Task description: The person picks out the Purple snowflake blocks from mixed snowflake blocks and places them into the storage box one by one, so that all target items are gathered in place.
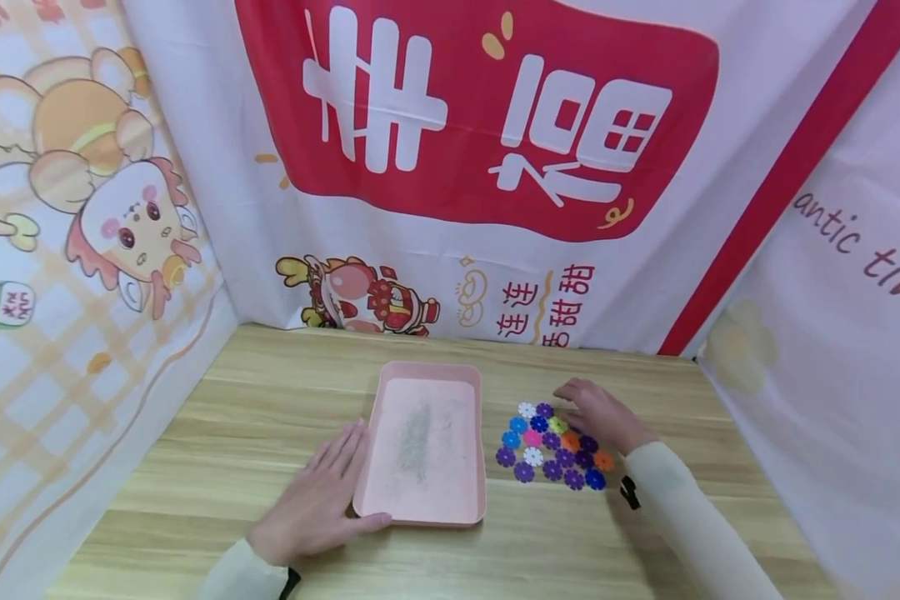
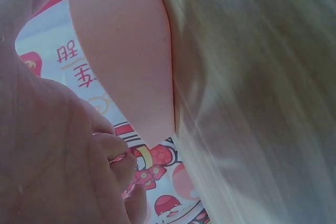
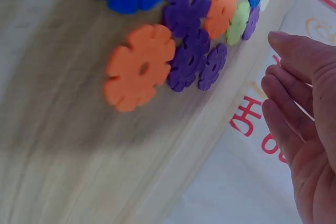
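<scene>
A shallow pink tray (image 1: 450,487) with a greyish smudge on its floor lies on the table. My left hand (image 1: 317,498) rests along its left side, fingers extended and thumb by the near left corner. Close up in the left wrist view, the tray's smooth wall (image 2: 123,51) stands beside the palm (image 2: 52,150). To the tray's right lies a cluster of flat, notched plastic discs (image 1: 552,440) in purple, blue, white, pink, green and orange. My right hand (image 1: 603,415) is at the cluster's far right edge, fingers loosely bent and holding nothing; an orange disc (image 3: 140,69) lies nearer the wrist camera.
The wooden table (image 1: 217,442) is bounded at the back by a printed cloth (image 1: 457,275). More printed cloth hangs on the left side (image 1: 52,350) and the right side (image 1: 817,375). Bare wood lies between the tray and the discs.
</scene>
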Demonstrator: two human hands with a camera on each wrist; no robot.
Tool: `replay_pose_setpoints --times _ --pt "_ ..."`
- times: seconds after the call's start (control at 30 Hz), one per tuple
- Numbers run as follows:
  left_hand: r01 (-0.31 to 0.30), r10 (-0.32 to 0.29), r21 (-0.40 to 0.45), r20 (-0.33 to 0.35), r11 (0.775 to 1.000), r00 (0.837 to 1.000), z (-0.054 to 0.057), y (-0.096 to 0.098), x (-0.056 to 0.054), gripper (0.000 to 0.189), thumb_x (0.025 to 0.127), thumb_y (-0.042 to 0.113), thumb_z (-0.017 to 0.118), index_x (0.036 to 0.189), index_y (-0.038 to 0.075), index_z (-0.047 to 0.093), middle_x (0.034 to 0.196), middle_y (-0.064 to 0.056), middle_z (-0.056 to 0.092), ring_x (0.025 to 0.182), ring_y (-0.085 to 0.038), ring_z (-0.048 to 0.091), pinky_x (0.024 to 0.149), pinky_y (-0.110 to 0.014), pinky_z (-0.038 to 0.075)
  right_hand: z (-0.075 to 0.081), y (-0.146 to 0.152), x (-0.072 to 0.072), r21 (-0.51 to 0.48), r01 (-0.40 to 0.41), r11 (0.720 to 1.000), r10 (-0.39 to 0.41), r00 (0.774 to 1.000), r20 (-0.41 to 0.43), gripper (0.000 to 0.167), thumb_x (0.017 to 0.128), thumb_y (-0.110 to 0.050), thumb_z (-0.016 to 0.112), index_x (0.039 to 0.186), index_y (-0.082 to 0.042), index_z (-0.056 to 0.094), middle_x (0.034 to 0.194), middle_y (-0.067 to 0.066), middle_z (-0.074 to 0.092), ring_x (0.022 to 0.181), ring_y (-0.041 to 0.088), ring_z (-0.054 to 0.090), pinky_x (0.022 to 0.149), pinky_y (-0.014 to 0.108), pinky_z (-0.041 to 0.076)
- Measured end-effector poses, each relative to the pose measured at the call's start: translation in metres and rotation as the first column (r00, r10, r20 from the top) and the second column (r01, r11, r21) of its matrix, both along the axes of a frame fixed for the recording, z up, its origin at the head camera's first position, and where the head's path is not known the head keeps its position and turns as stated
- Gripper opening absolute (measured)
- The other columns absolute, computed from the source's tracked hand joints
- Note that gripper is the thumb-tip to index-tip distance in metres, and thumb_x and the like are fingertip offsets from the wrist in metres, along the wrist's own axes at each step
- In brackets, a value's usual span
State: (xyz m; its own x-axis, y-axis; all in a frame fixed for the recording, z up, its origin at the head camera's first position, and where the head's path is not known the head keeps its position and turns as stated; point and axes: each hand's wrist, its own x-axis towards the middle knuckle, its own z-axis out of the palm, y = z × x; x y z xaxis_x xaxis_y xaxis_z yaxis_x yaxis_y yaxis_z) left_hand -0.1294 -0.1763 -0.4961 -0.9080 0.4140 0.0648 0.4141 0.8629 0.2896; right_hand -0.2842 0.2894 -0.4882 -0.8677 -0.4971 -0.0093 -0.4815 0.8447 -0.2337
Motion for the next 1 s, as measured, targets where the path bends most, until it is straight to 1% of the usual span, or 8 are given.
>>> replay_pose_setpoints --times 0.13,0.23,0.3,0.5,0.67,0.73,0.83,1.0 --pt "0.003 -0.002 -0.009 0.045 1.0 0.999 -0.002 0.005 -0.003 0.117 0.091 0.08 0.057 0.167 -0.001 0.02 0.177 -0.019 0.018 0.165 -0.038 0.02 0.131 -0.06 0.025 -0.001 0.001 -0.013 -0.023 0.041 0.999 -0.039 0.996 0.085 0.034 0.1 -0.013 0.074 0.132 -0.003 0.07 0.127 0.014 0.073 0.121 0.034 0.07 0.104 0.053 0.059" --pt "0.003 -0.002 -0.02 0.045 1.0 0.999 -0.005 0.008 -0.005 0.118 0.091 0.082 0.056 0.167 -0.002 0.02 0.177 -0.02 0.017 0.165 -0.038 0.02 0.131 -0.06 0.025 -0.002 -0.002 -0.02 -0.036 0.083 0.996 -0.076 0.985 0.156 0.034 0.101 -0.014 0.073 0.133 -0.004 0.07 0.129 0.013 0.073 0.122 0.033 0.07 0.106 0.052 0.058" --pt "0.003 -0.002 -0.026 0.036 1.0 0.999 -0.006 0.009 -0.005 0.119 0.091 0.082 0.056 0.167 -0.003 0.021 0.177 -0.021 0.018 0.164 -0.039 0.02 0.131 -0.06 0.026 -0.003 -0.005 -0.023 -0.037 0.093 0.995 -0.085 0.98 0.182 0.034 0.101 -0.015 0.073 0.134 -0.004 0.07 0.129 0.013 0.073 0.122 0.032 0.07 0.106 0.052 0.058" --pt "-0.005 0.006 -0.026 0.031 1.0 1.0 -0.005 0.011 -0.004 0.12 0.09 0.081 0.058 0.166 -0.005 0.022 0.176 -0.023 0.019 0.163 -0.04 0.022 0.13 -0.061 0.028 -0.008 -0.012 -0.029 -0.036 0.035 0.999 -0.028 0.985 0.173 0.032 0.098 -0.015 0.077 0.128 -0.004 0.073 0.124 0.012 0.076 0.116 0.029 0.072 0.103 0.049 0.06" --pt "-0.002 0.003 -0.022 0.052 1.0 0.999 -0.007 0.009 -0.002 0.12 0.091 0.081 0.056 0.165 -0.006 0.021 0.176 -0.025 0.016 0.164 -0.041 0.02 0.131 -0.061 0.026 -0.011 -0.02 -0.03 -0.034 0.0 0.999 0.006 0.986 0.164 0.027 0.097 -0.012 0.078 0.123 -0.007 0.076 0.119 0.009 0.078 0.113 0.025 0.074 0.102 0.047 0.061" --pt "-0.003 0.004 -0.027 0.048 1.0 0.999 -0.008 0.008 -0.002 0.12 0.092 0.081 0.055 0.165 -0.006 0.021 0.176 -0.025 0.016 0.164 -0.041 0.02 0.131 -0.061 0.027 -0.01 -0.023 -0.03 -0.033 -0.017 0.999 0.022 0.987 0.156 0.025 0.096 -0.011 0.078 0.121 -0.007 0.077 0.118 0.009 0.079 0.111 0.025 0.074 0.101 0.047 0.061" --pt "-0.004 0.006 -0.038 0.044 0.999 0.999 -0.009 0.007 -0.002 0.12 0.092 0.082 0.054 0.165 -0.006 0.021 0.176 -0.024 0.017 0.164 -0.041 0.02 0.131 -0.06 0.027 -0.007 -0.027 -0.032 -0.03 -0.003 1.0 0.008 0.984 0.18 0.026 0.096 -0.01 0.079 0.121 -0.008 0.077 0.118 0.008 0.079 0.111 0.025 0.074 0.102 0.047 0.061" --pt "0.003 0.0 -0.051 0.054 0.999 0.999 -0.01 0.008 -0.004 0.119 0.092 0.083 0.052 0.166 -0.005 0.021 0.176 -0.023 0.016 0.164 -0.04 0.019 0.131 -0.059 0.027 -0.005 -0.028 -0.036 -0.02 0.075 0.997 -0.067 0.965 0.253 0.029 0.094 -0.01 0.08 0.123 -0.01 0.077 0.119 0.006 0.078 0.113 0.024 0.073 0.104 0.047 0.06"
